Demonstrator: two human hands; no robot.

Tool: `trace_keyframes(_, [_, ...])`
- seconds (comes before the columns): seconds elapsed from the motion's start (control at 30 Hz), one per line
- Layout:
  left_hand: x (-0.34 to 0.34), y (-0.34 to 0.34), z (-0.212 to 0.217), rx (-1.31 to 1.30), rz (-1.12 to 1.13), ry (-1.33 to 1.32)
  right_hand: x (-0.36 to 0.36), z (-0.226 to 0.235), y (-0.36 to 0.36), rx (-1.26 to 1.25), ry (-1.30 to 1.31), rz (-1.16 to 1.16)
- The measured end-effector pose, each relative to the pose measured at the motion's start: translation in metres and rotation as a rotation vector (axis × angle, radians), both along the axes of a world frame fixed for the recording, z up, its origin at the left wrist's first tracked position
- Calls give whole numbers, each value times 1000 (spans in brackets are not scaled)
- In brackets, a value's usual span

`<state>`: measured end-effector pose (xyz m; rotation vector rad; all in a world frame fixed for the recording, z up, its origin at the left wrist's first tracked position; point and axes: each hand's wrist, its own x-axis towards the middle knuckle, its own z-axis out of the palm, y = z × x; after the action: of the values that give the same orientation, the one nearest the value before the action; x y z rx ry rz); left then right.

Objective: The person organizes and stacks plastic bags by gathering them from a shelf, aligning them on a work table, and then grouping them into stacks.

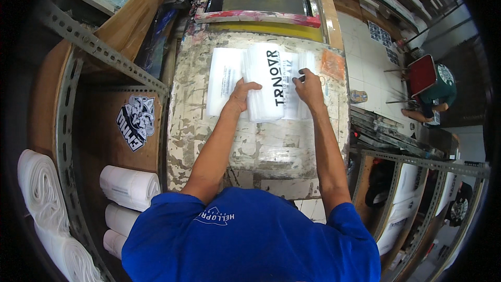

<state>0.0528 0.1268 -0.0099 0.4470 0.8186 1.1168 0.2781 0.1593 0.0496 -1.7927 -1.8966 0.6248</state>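
Note:
A folded stack of white plastic bags [258, 105] with large black lettering lies on the worn table [193, 146]. My left hand [241, 95] grips the stack's left edge, thumb on top and the other fingers partly hidden beneath it. Another layer of white plastic [222, 81] with small grey print extends out to the left. On the right, my right hand [310, 89] hovers over more translucent printed sheets [293, 105]. Its fingers are bent, with a gap between thumb and forefinger, and the fingertips look dark. No object shows between them.
A framed printing screen [255, 18] stands at the table's far end. An orange packet [333, 64] lies by the right edge. Rolls of white plastic [129, 187] fill the left shelf, and a metal rack [417, 162] stands at right. Beyond, a person sits by a red chair [420, 74].

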Motion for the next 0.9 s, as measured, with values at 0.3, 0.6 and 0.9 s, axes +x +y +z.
trace_keyframes(0.3, [-7, 1, -3, -65, -12, -74, -29, -30, -14, 73, -405, 7])
trace_keyframes(0.6, [-1, 2, 4, -37, -25, -14, -9, -12, -12, 25, -293, -120])
trace_keyframes(0.9, [50, 18, 21, 178, 13, 531, 32, -7, -9, 83, -17, -97])
